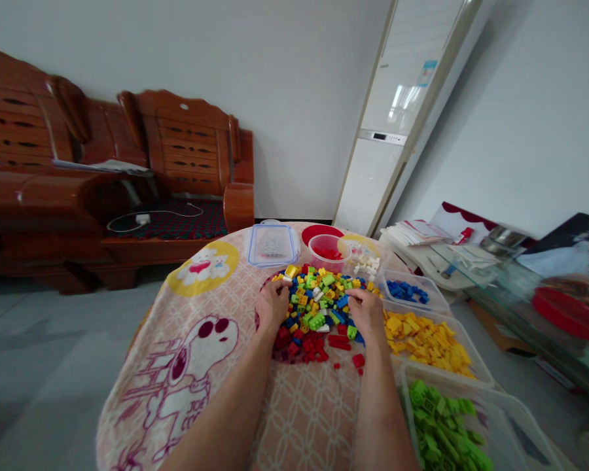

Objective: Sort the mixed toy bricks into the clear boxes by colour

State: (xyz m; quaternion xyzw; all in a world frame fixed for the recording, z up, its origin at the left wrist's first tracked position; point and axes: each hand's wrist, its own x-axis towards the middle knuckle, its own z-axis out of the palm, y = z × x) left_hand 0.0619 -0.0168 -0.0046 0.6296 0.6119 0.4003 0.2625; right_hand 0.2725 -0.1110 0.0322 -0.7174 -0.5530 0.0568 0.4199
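A heap of mixed plastic bricks (319,302), yellow, green, blue and red, lies on a round table covered by a pink cartoon cloth (201,366). My left hand (271,306) rests at the heap's left edge with its fingers curled into the bricks. At the heap's right edge my right hand (367,311) has its fingers bent down among the bricks. What either hand grips, if anything, is hidden under the fingers. A few loose red bricks (358,360) lie near my right wrist.
Clear tubs line the right side: green bricks (444,432), yellow bricks (429,340), blue bricks (407,291), white bricks (368,263) and a round tub of red ones (326,250). A lid (271,245) lies at the back. A wooden sofa (127,176) stands beyond.
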